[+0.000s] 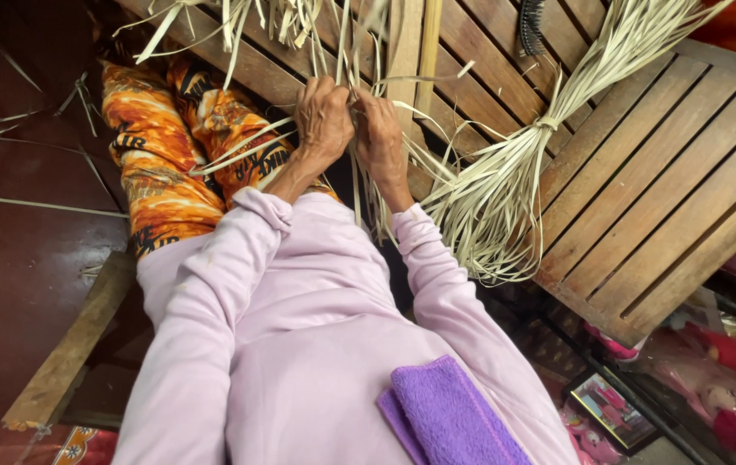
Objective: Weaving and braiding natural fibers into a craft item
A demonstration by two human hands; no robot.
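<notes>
My left hand (323,116) and my right hand (380,138) are close together, both pinching thin pale dried leaf strips (359,52) that run up and away over the slatted wooden platform (661,189). The strips pass between my fingers and hang down between my forearms. A tied bundle of the same pale strips (506,189) lies on the platform just right of my right hand, fanned out at its lower end. My arms are in light pink sleeves (316,284).
Orange patterned cloth (161,155) covers my legs at the left. A purple towel (445,413) lies on my shoulder. Loose strips litter the dark red floor (15,241). A wooden plank (71,349) lies lower left; toys and packages (712,379) sit lower right.
</notes>
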